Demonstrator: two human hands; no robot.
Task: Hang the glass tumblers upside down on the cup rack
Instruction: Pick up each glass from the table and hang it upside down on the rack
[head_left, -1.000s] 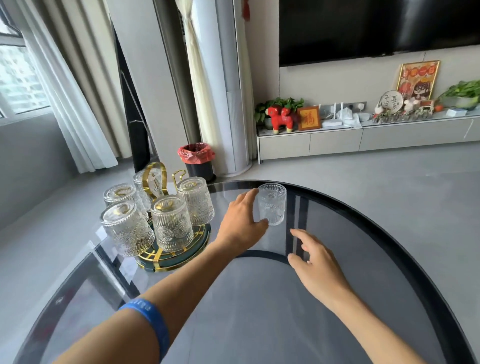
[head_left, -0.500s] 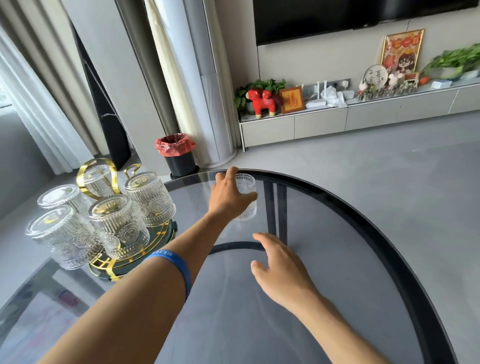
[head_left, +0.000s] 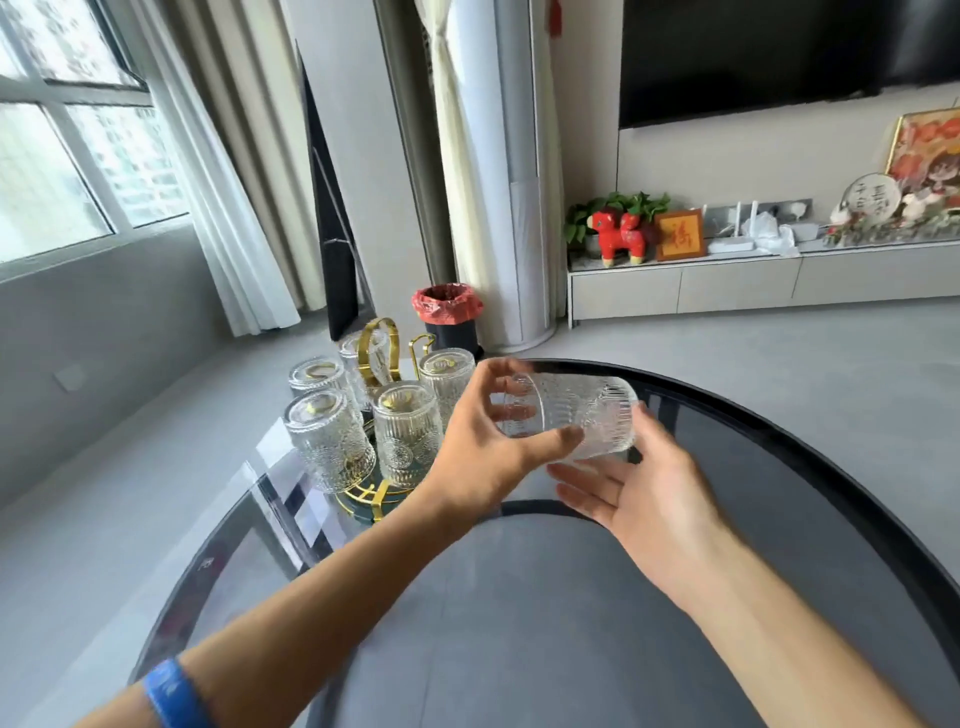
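Fingers (head_left: 511, 371) of left hand (head_left: 483, 457) curled round tilted tumbler (head_left: 576, 415) | right hand (head_left: 639, 493) spread open, perhaps touching its base

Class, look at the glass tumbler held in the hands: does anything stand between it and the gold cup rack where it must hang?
Nothing separate blocks the path. The ribbed clear glass tumbler lies sideways in the left hand, the right hand beneath. The gold wire cup rack already carries five upside-down tumblers; its nearest right one stands closest.
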